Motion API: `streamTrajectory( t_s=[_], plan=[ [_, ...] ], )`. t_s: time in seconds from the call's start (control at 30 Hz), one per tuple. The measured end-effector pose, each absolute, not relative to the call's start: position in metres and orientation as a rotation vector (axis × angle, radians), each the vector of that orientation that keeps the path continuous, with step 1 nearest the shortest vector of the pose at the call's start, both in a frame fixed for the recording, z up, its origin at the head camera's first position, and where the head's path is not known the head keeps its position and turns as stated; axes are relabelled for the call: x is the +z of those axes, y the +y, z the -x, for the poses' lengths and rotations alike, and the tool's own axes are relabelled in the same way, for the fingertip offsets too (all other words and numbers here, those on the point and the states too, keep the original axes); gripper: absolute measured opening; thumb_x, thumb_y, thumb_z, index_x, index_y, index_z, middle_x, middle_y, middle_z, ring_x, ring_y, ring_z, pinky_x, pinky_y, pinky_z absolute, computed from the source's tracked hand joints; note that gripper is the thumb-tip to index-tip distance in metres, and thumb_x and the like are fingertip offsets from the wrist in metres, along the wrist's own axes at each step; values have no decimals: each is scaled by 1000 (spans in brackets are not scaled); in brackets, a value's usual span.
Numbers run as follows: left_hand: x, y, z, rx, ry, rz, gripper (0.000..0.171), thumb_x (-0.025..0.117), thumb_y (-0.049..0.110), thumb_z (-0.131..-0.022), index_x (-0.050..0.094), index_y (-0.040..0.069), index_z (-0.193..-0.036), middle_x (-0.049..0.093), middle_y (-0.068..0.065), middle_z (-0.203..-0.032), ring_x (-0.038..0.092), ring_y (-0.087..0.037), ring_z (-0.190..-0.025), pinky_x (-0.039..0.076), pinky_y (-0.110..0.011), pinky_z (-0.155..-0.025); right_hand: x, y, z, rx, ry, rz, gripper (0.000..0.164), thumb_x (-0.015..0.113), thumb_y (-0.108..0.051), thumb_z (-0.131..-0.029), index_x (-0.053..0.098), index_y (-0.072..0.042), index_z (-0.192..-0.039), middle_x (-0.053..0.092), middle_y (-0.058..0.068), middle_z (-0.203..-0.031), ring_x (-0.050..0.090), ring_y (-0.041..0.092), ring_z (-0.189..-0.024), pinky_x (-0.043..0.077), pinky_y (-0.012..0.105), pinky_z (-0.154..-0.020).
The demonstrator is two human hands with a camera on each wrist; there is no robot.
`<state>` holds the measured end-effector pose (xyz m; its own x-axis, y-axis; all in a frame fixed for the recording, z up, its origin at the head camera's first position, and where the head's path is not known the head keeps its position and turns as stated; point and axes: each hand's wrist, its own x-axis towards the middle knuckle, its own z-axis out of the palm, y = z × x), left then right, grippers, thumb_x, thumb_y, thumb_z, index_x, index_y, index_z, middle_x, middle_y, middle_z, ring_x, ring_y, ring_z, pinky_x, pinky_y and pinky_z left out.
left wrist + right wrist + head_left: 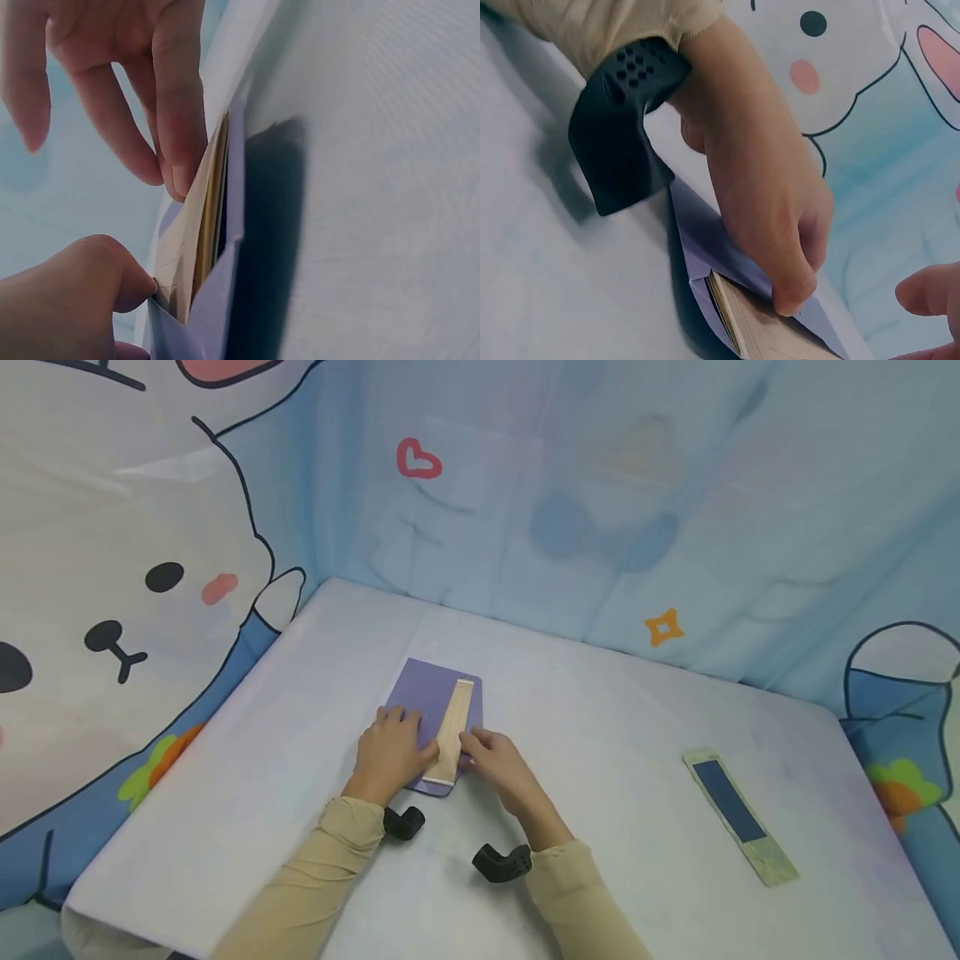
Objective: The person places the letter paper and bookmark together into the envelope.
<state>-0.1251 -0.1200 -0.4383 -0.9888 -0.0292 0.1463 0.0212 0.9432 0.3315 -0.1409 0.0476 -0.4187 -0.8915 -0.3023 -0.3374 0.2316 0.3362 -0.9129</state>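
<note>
"One left hand (385,756) spreads over a purple sheet (429,683) on the table (600,777), while the right hand (501,770), fingers loosely parted, touches the pale strip (453,727) atop it."

"How will the strip handle?"

"Likely light, stiffish, easily creased; best taken by its long edges"

Head cam: above the near side, facing forward and down, far enough back for most of the table (585,760). Left wrist: close and low, rolled so the table stands at right, facing the purple folder (221,292) end-on. Right wrist: close, tilted, facing across to the left hand (769,195) and curtain (877,202). Both wrist views share the folder's open end.
</note>
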Motion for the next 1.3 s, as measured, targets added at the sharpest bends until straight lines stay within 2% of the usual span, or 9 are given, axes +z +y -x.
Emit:
streamTrajectory(
  t_s=[0.17,0.27,0.4,0.5,0.6,0.77,1.0,1.3],
  plan=[
    [-440,-120,126,-505,-2944,-7,52,58,42,-83,63,7,-120,59,-17,-122,54,-36,-110,51,-49,-80,-416,51,131,-1701,1953,65,62,43,-26,-99,23,10,-145,34,22,-149,42,29,-135,37,38,-108],
    [-439,-120,127,-508,-2944,0,52,58,42,-83,63,7,-120,59,-17,-121,54,-36,-109,51,-49,-79,-413,53,124,-1753,1858,59,58,40,-24,-99,25,12,-143,38,23,-146,41,30,-135,35,39,-110],
    [-437,-123,127,-509,-2957,-18,52,57,42,-83,62,7,-122,57,-17,-126,52,-39,-118,50,-51,-85,-413,50,117,-1875,1700,8,49,36,-20,-100,33,13,-135,41,25,-139,42,32,-133,33,40,-112],
    [-437,-124,127,-530,-2974,-30,54,57,42,-84,60,8,-125,55,-17,-130,48,-41,-124,49,-52,-89,-416,44,115,-1952,1597,-33,47,34,-19,-101,30,13,-134,38,23,-135,41,31,-131,31,40,-113],
    [-437,-123,128,-549,-2983,-20,55,56,43,-83,59,8,-126,55,-17,-130,49,-39,-122,49,-51,-88,-421,40,117,-1992,1577,-58,48,32,-18,-102,26,13,-138,36,24,-136,40,33,-133,30,41,-113],
    [-439,-121,127,-545,-2972,-8,55,58,43,-83,60,8,-125,56,-17,-127,51,-37,-117,50,-50,-85,-422,38,144,-2066,1634,-190,54,29,-20,-102,18,10,-145,33,28,-144,35,35,-138,30,39,-113],
    [-444,-119,125,-504,-3007,-12,55,57,45,-84,59,9,-126,56,-15,-128,51,-37,-119,50,-49,-87,-423,41,201,-2084,1635,-302,62,22,-35,-103,10,4,-150,30,23,-150,34,29,-140,30,37,-114],
    [-440,-120,127,-471,-2947,-3,50,57,42,-84,62,9,-121,59,-16,-122,53,-39,-115,51,-49,-83,-419,33,220,-2074,1608,-273,64,22,-38,-103,12,3,-150,32,22,-150,39,28,-138,33,37,-112]
  ],
)
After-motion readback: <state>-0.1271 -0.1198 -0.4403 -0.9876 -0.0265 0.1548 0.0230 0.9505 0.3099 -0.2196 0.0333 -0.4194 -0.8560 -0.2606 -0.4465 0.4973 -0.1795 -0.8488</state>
